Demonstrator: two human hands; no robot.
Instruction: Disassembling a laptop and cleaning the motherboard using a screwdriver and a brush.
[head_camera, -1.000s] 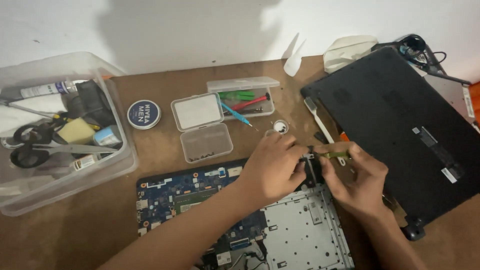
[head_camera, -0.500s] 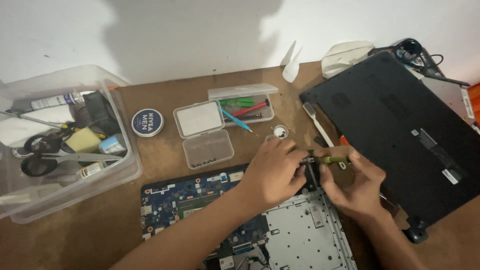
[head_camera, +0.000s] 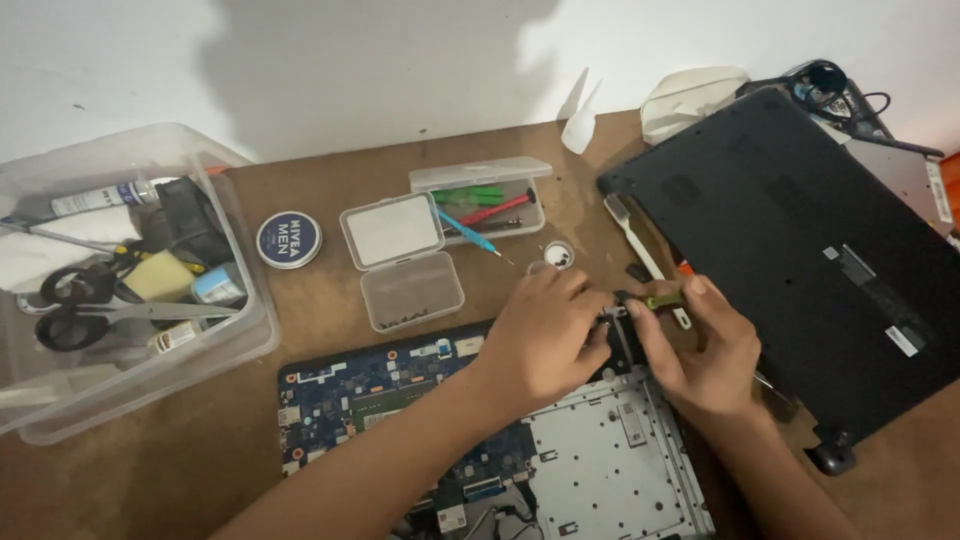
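Clearly it was fiddly work. To the left sat a clear plastic bin (head_camera: 215, 330) of tools, then two small parts boxes (head_camera: 400, 260). The left hand (head_camera: 545, 335) curled over the small green-and-black component (head_camera: 655, 300), fingers pressed on its near end; the right hand (head_camera: 705, 345) pinched its far end, just above the opened laptop's circuit board (head_camera: 370, 395). I judged a steady grip from both sides mattered, without twisting.

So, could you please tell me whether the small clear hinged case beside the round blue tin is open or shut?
Open. The small clear case lies spread flat on the wooden table, its white-lined lid folded back towards the wall and tiny dark parts showing in its tray.
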